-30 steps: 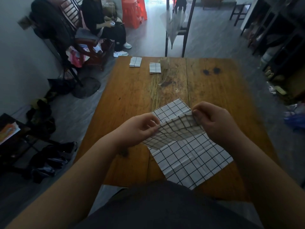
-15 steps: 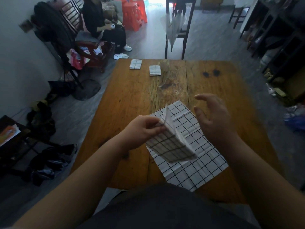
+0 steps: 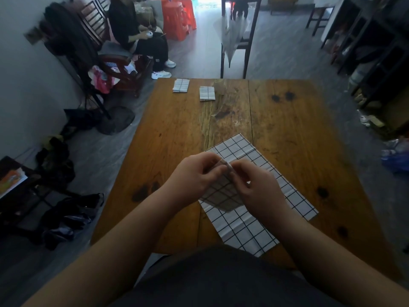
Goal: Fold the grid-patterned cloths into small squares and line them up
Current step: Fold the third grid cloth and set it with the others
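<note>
both hands, left hand (image 3: 194, 176) and right hand (image 3: 257, 187), pinch the folded cloth (image 3: 223, 193) between them.

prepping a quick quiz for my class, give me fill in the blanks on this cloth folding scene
1. ___ folded squares lie at the far edge of the table.
2. The left hand and right hand hold a part-folded cloth ___ the spread cloth.
3. The spread cloth's grid lines are ___.
Missing: two; above; black.
</note>
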Demonstrator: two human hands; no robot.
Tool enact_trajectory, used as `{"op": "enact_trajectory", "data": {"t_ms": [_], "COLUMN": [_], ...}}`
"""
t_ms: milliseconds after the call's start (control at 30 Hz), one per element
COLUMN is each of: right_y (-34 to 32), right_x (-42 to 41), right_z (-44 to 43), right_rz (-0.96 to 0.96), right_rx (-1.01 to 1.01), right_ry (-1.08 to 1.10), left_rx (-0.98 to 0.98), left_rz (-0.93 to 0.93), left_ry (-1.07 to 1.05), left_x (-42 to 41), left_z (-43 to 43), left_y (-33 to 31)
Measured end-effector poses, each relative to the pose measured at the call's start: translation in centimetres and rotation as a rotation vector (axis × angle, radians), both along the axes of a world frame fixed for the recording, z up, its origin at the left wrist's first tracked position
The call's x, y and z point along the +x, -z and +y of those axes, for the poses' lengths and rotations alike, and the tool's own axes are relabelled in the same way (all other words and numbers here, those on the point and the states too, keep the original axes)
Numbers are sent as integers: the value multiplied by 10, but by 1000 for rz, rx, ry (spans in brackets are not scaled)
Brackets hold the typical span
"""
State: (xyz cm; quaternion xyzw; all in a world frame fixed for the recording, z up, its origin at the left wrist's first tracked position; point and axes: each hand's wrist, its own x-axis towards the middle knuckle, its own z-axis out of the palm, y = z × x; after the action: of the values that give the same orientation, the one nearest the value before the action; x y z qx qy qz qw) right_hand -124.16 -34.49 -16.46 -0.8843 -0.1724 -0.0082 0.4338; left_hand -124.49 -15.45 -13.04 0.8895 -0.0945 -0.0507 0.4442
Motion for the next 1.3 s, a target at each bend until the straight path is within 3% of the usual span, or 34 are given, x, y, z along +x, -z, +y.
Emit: {"op": "enact_trajectory", "data": {"t_ms": [167, 700, 900, 1133, 1300], "right_y": [0, -3, -3, -8, -8], "right_x": [0, 0, 0, -5, -6], "right_z": [0, 3, -1, -14, -15], "right_rz": [-21, -84, -33, 205, 222], "right_rx": [-33, -46, 134, 455, 479], "right_ry": [-4, -59, 20, 72, 97], "left_rx": [-74, 27, -13, 73, 59], "left_rz": [-52, -116, -66, -58, -135], "left_ry": [-150, -156, -99, -90, -86], "left_x": [-2, -1, -4, -12, -20], "left_z": [0, 0, 6, 25, 25], "left_y": [1, -3, -1, 9, 14]}}
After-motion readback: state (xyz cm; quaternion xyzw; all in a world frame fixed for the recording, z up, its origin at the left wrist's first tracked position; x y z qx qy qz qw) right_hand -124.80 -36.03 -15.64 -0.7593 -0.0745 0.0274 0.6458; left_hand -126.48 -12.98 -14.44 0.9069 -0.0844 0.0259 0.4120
